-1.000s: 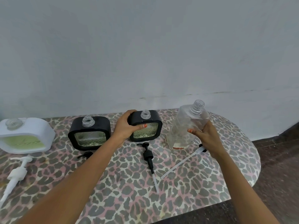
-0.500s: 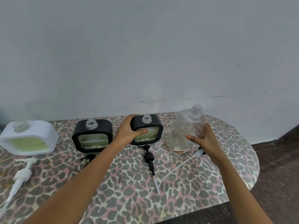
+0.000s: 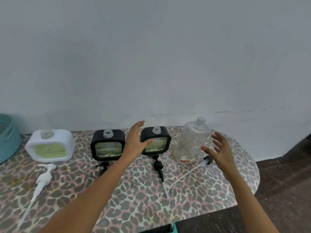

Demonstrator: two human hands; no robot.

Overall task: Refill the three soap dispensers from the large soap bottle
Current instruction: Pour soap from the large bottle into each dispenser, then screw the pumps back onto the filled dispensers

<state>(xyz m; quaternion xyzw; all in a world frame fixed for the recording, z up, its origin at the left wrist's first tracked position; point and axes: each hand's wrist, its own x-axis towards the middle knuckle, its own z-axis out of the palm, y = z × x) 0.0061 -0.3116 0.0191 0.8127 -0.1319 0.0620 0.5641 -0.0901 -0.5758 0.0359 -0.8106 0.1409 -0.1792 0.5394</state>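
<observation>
Item, far left: teal basket (image 3: 7, 140), partly out of frame. White dispenser (image 3: 50, 149), neck open, yellow-green soap behind its window; its white pump (image 3: 44, 178) lies on the leopard-print table (image 3: 134, 202) in front. First black dispenser (image 3: 107, 147), neck open, greenish fill; black pump (image 3: 103, 166) lying before it. Left hand (image 3: 136, 140): half a second ago wrapped round the second black dispenser (image 3: 156, 142), now released, fingers straight and wide, thumb just at the dispenser's front face; contact cannot be told. That dispenser stands upright, open, soap showing; its pump (image 3: 159, 167) lies in front. Large soap bottle (image 3: 191, 143): upright on the table, uncapped, apparently near empty, its pump and tube (image 3: 190, 172) beside it. Right hand (image 3: 218, 148): lately gripping the bottle, now let go, fingers spread, just beside it. Reading: pouring looks finished; the pumps remain to be refitted.
</observation>
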